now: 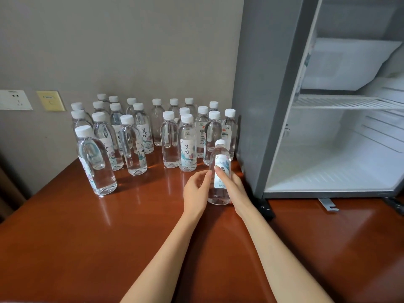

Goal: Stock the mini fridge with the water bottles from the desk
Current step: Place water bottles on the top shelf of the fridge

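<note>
Grey wall [131, 40] with white socket [15, 99], yellowish plate [50, 100], behind glossy red-brown desk [87, 248].

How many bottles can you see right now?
22: eleven in the left cluster, ten in the right cluster beside the fridge, and one bottle held by the left hand and right hand. Others may be hidden behind.

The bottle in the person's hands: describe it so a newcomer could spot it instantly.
Find the open mini fridge on the right of the wooden desk. By its front left corner is one water bottle, nearer the camera than the other bottles. It alone is held: right hand round its label, left hand at its side.
</note>
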`<state>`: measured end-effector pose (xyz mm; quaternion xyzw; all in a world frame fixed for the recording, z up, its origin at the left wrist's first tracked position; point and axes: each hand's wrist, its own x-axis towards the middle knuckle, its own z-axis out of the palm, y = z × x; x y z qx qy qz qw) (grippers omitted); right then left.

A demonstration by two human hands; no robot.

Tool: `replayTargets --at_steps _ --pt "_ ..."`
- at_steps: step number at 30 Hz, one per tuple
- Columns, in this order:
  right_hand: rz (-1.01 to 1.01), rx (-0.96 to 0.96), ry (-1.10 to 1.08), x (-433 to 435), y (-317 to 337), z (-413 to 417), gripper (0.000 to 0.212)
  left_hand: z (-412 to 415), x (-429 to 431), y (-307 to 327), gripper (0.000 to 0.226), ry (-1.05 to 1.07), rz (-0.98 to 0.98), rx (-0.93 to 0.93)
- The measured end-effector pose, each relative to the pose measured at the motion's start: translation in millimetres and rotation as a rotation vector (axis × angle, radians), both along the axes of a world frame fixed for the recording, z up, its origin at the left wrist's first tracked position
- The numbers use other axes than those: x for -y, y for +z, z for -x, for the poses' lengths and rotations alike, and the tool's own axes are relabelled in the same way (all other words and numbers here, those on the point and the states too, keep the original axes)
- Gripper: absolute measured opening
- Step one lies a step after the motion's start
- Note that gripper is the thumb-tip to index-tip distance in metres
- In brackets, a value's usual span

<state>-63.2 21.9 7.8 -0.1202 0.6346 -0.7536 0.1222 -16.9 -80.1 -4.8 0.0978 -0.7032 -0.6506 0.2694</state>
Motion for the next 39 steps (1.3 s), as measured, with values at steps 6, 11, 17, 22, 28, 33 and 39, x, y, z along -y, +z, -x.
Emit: replayTargets --at_steps 6,11,17,22,28,33,39 --pt "-0.006 -0.019 0.009 -10 -2 -18 0.032 -20 -5 -3 0.022 -0.037 0.033 0.010" --pt "-0.015 -0.017 0.057 -22 -5 -32 0.021 -43 -15 -7 0.019 -0.036 0.016 0.024" --pt "-0.001 -0.019 0.094 -36 -3 -54 0.029 -69 -28 -4 0.022 -0.056 -0.008 0.035" --pt "-0.022 -0.028 0.111 -55 0 -75 0.049 -87 -39 -5 0.023 -0.067 0.020 0.018" --pt "-0.045 -0.041 0.129 -82 -2 -91 0.049 -102 -55 -6 0.021 -0.093 0.078 -0.013" --pt "-0.051 -0.039 0.099 -114 -2 -97 0.044 -104 -69 -9 0.026 -0.144 0.246 -0.013" --pt "-0.050 -0.007 0.038 -160 0 -96 0.046 -94 -96 -9 0.030 -0.235 0.643 -0.040"
